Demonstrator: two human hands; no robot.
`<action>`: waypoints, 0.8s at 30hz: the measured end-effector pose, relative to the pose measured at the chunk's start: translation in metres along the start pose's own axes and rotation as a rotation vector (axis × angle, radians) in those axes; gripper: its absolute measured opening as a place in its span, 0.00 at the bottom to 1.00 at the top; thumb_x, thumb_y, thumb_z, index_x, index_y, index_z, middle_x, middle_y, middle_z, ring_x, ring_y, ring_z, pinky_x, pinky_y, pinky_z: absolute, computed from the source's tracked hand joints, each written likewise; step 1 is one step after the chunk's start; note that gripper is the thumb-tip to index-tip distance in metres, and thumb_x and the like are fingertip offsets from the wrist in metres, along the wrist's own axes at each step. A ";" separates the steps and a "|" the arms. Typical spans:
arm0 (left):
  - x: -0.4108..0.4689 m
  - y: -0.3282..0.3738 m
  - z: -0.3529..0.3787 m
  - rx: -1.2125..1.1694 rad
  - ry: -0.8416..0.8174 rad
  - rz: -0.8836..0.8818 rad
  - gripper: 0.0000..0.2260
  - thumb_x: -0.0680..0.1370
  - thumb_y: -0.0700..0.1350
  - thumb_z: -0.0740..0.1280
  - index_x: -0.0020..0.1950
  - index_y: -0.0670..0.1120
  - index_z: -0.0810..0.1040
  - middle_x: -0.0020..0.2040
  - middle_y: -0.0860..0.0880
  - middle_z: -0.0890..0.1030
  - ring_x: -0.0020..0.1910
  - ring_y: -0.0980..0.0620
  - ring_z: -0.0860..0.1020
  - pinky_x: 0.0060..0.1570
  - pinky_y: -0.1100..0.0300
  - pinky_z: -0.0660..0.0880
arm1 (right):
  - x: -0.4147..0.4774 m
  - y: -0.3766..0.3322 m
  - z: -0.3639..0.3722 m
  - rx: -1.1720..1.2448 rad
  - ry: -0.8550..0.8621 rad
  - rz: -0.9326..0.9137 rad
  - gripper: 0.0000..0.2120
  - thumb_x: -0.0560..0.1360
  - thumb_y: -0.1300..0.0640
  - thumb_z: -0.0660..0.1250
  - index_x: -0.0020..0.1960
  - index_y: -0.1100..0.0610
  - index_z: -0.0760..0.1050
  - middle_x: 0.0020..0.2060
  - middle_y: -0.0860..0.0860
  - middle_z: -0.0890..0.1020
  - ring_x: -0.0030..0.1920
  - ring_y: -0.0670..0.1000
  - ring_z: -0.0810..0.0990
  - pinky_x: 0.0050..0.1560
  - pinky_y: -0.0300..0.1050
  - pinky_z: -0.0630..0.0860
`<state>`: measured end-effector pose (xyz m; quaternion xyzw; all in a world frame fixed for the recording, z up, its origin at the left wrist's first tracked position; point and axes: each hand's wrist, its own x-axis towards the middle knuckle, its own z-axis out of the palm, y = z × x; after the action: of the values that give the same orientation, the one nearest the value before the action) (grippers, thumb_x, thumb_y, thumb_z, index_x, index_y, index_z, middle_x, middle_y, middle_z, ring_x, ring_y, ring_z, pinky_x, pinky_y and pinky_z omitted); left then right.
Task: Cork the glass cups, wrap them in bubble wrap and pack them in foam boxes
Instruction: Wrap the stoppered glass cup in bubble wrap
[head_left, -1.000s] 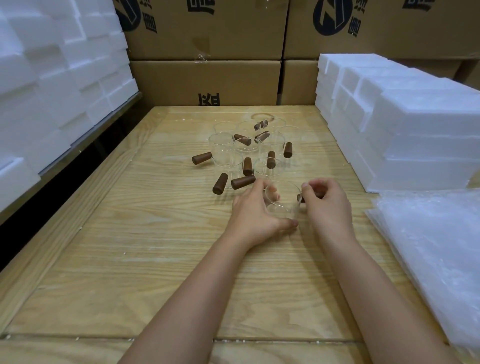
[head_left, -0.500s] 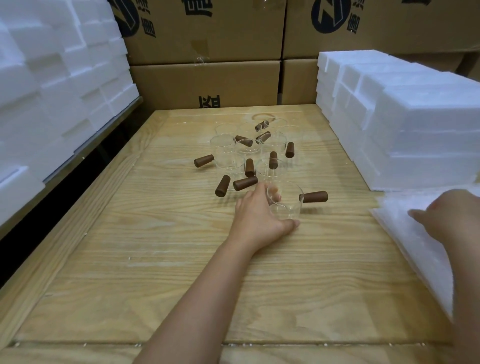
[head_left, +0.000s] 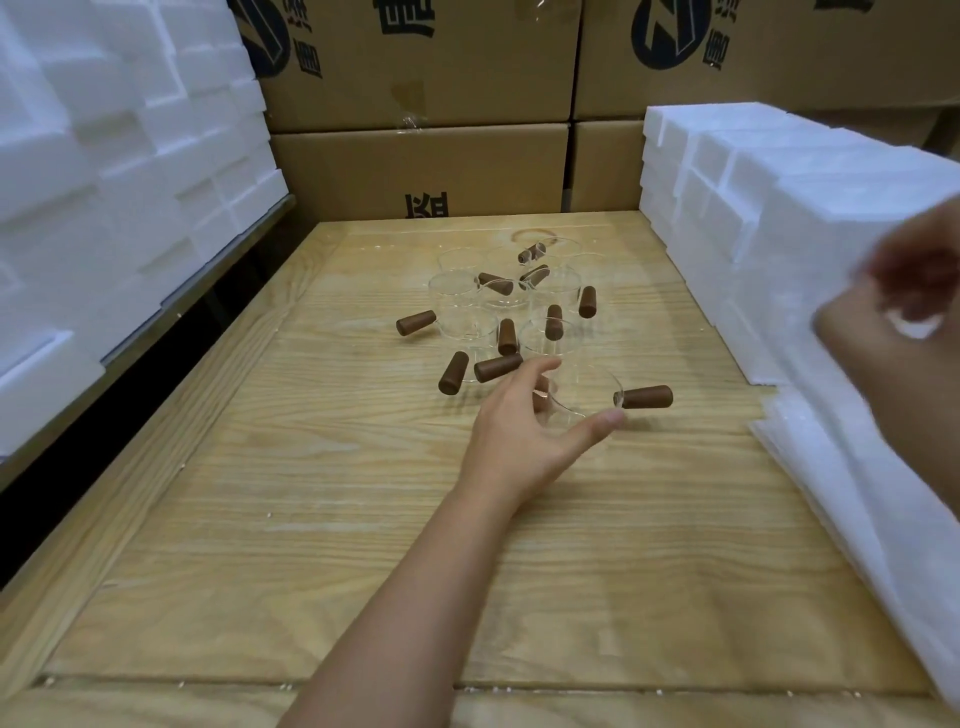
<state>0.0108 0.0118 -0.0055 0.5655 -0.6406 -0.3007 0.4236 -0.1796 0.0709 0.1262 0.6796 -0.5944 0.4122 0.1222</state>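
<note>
A clear glass cup (head_left: 582, 389) with a brown cork handle (head_left: 647, 397) stands on the wooden table (head_left: 322, 519). My left hand (head_left: 524, 426) curls round it, thumb at the near side and fingers at the far side. My right hand (head_left: 898, 353), blurred, pinches a sheet of white bubble wrap (head_left: 841, 322) and holds it lifted at the right edge. Behind the cup stands a cluster of several more glass cups (head_left: 467, 291) with brown corks (head_left: 415, 322) sticking out.
White foam boxes (head_left: 727, 182) are stacked at the right, more foam boxes (head_left: 104, 182) fill a shelf on the left. Cardboard cartons (head_left: 426, 166) line the back. A pile of bubble wrap sheets (head_left: 857, 509) lies at the table's right side.
My right hand left the cup's cork handle, moved right to the bubble wrap pile and lifted a sheet. My left hand stays at the cup.
</note>
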 end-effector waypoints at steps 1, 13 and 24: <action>0.000 0.000 0.000 -0.017 0.024 0.003 0.39 0.58 0.74 0.62 0.64 0.56 0.73 0.54 0.54 0.77 0.55 0.57 0.76 0.56 0.62 0.72 | 0.002 -0.019 -0.002 0.101 -0.026 -0.074 0.07 0.69 0.49 0.55 0.38 0.52 0.67 0.32 0.50 0.73 0.37 0.60 0.77 0.40 0.45 0.74; 0.001 -0.010 -0.001 -0.358 0.535 0.109 0.18 0.70 0.55 0.51 0.28 0.48 0.72 0.26 0.55 0.75 0.27 0.54 0.75 0.29 0.56 0.71 | -0.007 -0.010 0.088 0.107 -0.043 -0.592 0.09 0.68 0.75 0.65 0.40 0.63 0.77 0.36 0.54 0.80 0.41 0.59 0.80 0.45 0.47 0.66; -0.006 0.000 -0.007 -0.334 0.590 0.265 0.32 0.72 0.37 0.70 0.71 0.49 0.60 0.47 0.76 0.76 0.32 0.57 0.79 0.28 0.48 0.79 | -0.024 0.019 0.124 0.369 0.119 -0.263 0.08 0.70 0.72 0.64 0.45 0.62 0.77 0.42 0.51 0.81 0.46 0.51 0.78 0.48 0.47 0.74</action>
<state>0.0167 0.0181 -0.0036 0.4629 -0.5005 -0.1677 0.7121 -0.1440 0.0022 0.0250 0.7367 -0.4070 0.5335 0.0833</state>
